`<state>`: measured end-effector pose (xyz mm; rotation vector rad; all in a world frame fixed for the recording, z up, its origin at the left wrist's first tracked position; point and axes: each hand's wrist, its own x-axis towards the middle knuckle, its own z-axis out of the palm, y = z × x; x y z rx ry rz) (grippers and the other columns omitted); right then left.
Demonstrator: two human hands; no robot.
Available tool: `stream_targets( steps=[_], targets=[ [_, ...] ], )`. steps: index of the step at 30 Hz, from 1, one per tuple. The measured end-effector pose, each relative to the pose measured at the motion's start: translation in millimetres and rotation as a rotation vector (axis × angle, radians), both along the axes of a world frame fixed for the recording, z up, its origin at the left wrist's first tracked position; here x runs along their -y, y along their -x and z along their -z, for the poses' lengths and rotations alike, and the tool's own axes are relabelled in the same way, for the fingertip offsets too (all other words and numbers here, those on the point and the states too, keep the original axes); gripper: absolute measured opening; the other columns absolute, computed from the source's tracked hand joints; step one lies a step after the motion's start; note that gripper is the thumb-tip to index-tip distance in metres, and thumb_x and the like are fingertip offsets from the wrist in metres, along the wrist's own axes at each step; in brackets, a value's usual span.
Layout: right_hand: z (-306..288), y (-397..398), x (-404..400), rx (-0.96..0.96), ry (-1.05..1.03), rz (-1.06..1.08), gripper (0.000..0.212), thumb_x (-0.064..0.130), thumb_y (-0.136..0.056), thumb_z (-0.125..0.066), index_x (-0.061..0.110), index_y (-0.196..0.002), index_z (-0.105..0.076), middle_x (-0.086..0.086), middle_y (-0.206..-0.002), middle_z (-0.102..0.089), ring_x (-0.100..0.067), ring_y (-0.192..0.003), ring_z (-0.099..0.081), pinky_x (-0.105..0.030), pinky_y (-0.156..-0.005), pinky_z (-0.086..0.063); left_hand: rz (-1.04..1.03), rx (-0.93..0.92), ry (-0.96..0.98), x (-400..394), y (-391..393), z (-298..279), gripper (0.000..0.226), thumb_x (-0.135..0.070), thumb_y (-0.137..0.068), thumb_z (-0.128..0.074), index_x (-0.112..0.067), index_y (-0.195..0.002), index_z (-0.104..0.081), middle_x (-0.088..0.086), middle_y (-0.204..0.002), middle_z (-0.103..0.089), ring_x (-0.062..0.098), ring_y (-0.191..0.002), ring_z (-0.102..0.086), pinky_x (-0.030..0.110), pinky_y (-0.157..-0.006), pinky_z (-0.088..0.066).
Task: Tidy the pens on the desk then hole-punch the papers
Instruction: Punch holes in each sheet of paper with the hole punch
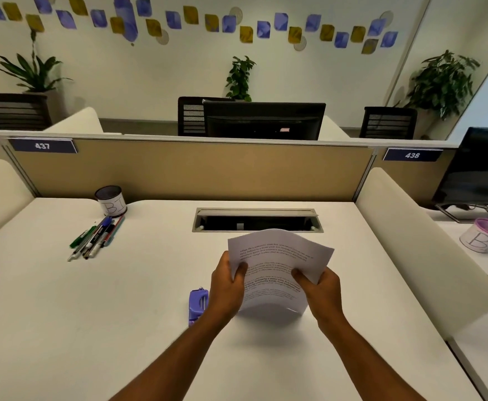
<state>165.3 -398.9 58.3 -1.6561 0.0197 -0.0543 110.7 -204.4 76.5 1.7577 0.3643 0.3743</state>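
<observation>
Meanwhile both hands (277, 287) grip the papers (277, 267) beside the hole punch (198, 303), pens (96, 237) loose near their cup (111, 201).

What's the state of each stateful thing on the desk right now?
papers: lifted, held in both hands
left hand: gripping papers
right hand: gripping papers
pens: loose pile on desk, outside holder
pen holder: upright
hole punch: on desk, untouched
cable hatch: open

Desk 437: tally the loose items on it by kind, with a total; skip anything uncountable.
Pen cups: 1
Hole punches: 1
Paper stacks, held in the left hand and right hand: 1
Pens: one loose bunch, too overlapped to count
Total: 3, plus the pens
</observation>
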Motion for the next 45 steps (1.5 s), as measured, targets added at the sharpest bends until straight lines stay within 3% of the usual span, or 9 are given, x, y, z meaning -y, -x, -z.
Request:
stream_targets(
  steps=[5, 9, 16, 19, 22, 25, 28, 35, 45],
  targets=[
    [2.6, 3.7, -2.2, 0.008, 0.002, 0.005, 0.054, 0.018, -0.082, -0.082, 0.026, -0.130, -0.056, 0.003, -0.112, -0.070, -0.019, -0.099, -0.069, -0.039, -0.078, -0.064, -0.010, 0.005, -0.007, -3.7, 3.9, 5.2, 0.024, -0.026, -0.098, -0.057, -0.030, -0.120, -0.046, -0.011, -0.108, -0.061, 0.015, -0.093, -0.066, 0.027, -0.074, -0.060],
    [16.0, 1.6, -0.5, -0.131, 0.158, -0.087, 0.035, 0.015, -0.090, -0.076, 0.018, -0.123, -0.065, -0.005, -0.112, -0.073, -0.031, -0.102, -0.069, -0.054, -0.090, -0.060, 0.024, -0.087, 0.005, -3.6, 9.3, 19.0, 0.027, -0.022, -0.101, -0.053, -0.026, -0.128, -0.048, -0.005, -0.115, -0.062, 0.017, -0.101, -0.063, 0.028, -0.078, -0.056],
    [15.9, 3.4, -0.5, -0.063, 0.136, -0.033, 0.037, 0.018, -0.092, -0.074, 0.031, -0.123, -0.059, 0.009, -0.107, -0.069, -0.017, -0.094, -0.068, -0.030, -0.078, -0.059, 0.037, -0.093, -0.021, -1.3, 10.5, 19.9, 0.023, -0.022, -0.101, -0.051, -0.034, -0.119, -0.042, -0.010, -0.111, -0.061, 0.010, -0.093, -0.063, 0.014, -0.063, -0.052],
    [23.2, 6.0, -1.5, -0.082, 0.179, 0.003, 0.024, 0.024, -0.095, -0.070, 0.022, -0.118, -0.064, 0.002, -0.104, -0.072, -0.025, -0.096, -0.070, -0.033, -0.075, -0.061, 0.098, -0.193, -0.067, 0.7, 12.6, 27.6, 0.024, -0.022, -0.101, -0.051, -0.026, -0.122, -0.038, -0.005, -0.120, -0.057, 0.013, -0.098, -0.059, 0.021, -0.074, -0.054],
    [20.6, 2.1, 3.1, -0.115, 0.118, 0.050, 0.011, 0.021, -0.095, -0.070, 0.025, -0.104, -0.066, 0.000, -0.099, -0.074, -0.030, -0.095, -0.071, -0.037, -0.074, -0.061, 0.026, -0.183, -0.037, -0.6, 14.7, 26.8, 0.031, -0.020, -0.098, -0.058, -0.023, -0.118, -0.034, -0.004, -0.117, -0.055, 0.017, -0.102, -0.061, 0.011, -0.064, -0.054],
    [11.9, -0.7, 7.3, -0.177, -0.076, 0.057, 0.015, 0.018, -0.092, -0.074, 0.026, -0.102, -0.067, 0.000, -0.100, -0.076, -0.026, -0.097, -0.071, -0.033, -0.076, -0.058, -0.129, -0.183, 0.052, -7.2, 19.3, 26.5, 0.052, -0.018, -0.092, -0.068, -0.019, -0.129, -0.032, -0.003, -0.123, -0.050, 0.012, -0.106, -0.054, 0.014, -0.077, -0.051],
    [6.6, 1.0, 7.7, -0.278, -0.303, 0.037, 0.026, 0.012, -0.088, -0.075, 0.026, -0.109, -0.067, -0.004, -0.110, -0.076, -0.027, -0.103, -0.071, -0.047, -0.090, -0.059, -0.259, -0.264, 0.199, -12.0, 25.0, 30.1, 0.066, -0.025, -0.087, -0.074, -0.016, -0.137, -0.032, 0.000, -0.124, -0.052, 0.015, -0.108, -0.052, 0.028, -0.085, -0.046],
    [11.3, 14.3, -4.3, -0.443, -0.585, -0.026, 0.047, 0.013, -0.080, -0.077, 0.023, -0.124, -0.066, -0.012, -0.117, -0.076, -0.032, -0.111, -0.069, -0.047, -0.086, -0.058, -0.045, -0.161, 0.776, -10.1, 20.3, 33.1, 0.043, -0.021, -0.093, -0.065, -0.011, -0.131, -0.048, 0.014, -0.124, -0.067, 0.028, -0.108, -0.069, 0.045, -0.095, -0.056],
    [15.1, 6.2, 22.2, -0.409, -0.621, 0.054, 0.054, 0.007, -0.072, -0.084, 0.018, -0.122, -0.069, -0.009, -0.111, -0.079, -0.028, -0.099, -0.076, -0.036, -0.072, -0.063, -0.084, -0.060, 0.343, -28.1, 20.4, 22.7, 0.035, -0.019, -0.099, -0.059, -0.018, -0.133, -0.051, 0.005, -0.122, -0.067, 0.025, -0.107, -0.069, 0.052, -0.089, -0.059]
  ],
)
